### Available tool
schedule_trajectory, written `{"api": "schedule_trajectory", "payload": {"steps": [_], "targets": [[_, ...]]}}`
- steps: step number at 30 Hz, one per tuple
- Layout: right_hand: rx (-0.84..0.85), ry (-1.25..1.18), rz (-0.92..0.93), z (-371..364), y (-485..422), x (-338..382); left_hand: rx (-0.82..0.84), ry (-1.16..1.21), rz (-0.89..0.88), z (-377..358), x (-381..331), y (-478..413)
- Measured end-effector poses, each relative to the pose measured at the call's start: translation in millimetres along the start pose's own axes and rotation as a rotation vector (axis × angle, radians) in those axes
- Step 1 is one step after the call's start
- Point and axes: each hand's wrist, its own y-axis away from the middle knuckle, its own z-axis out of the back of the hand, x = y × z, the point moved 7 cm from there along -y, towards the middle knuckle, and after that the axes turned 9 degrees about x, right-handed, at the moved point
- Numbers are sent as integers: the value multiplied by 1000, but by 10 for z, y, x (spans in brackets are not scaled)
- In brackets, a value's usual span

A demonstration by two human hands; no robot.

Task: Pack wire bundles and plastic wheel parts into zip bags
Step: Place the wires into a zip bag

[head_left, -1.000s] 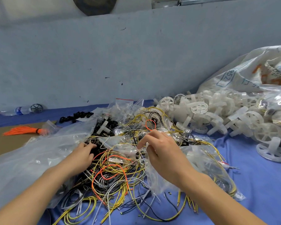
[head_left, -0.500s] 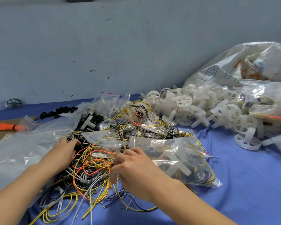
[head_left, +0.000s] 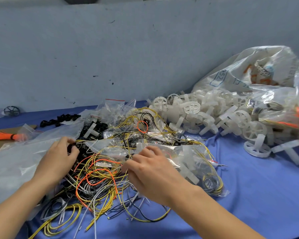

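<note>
Both hands stay on the wire pile (head_left: pixel 97 171): left hand (head_left: pixel 56 161) pinches black parts, right hand (head_left: pixel 150 171) curls fingers round wires beside filled zip bag (head_left: pixel 193 163).

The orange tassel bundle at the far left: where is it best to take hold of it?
Probably at the black band where the orange tassel bundle is tied. Come from above with the grip across it: the strands lie flat and fan out loose leftward, so only the band holds them together.
</note>
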Motion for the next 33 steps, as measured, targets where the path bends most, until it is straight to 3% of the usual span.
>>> {"api": "schedule_trajectory", "payload": {"steps": [4, 6, 8, 11, 16, 21, 26, 31, 33], "targets": [[-32, 11, 6, 193, 22, -134, -170, 211, -81, 324, -435, 167], [-4, 50, 7, 226, 21, -212, -26, 404, -132, 266, -705, 234], [8, 84, -6, 242, 21, -280, 255, 530, -177, 42, -1002, 332], [-36, 100, -14, 259, 42, -329, 555, 536, -274, -277, -1378, 551], [-125, 21, -26, 282, 76, -339, 728, 542, -524, -496, -1844, 806], [-117, -80, -32, 271, 76, -331, 851, 451, -611, -610, -2029, 921], [-144, -289, -101, 291, 38, -482, 993, 504, -566, -568, -1924, 849], [-50, -208, -199, 174, 17, -707, 918, 450, -346, -653, -1664, 667], [-1, -156, -222, 103, 24, -777, 848, 530, -238, -607, -1598, 560]]}}
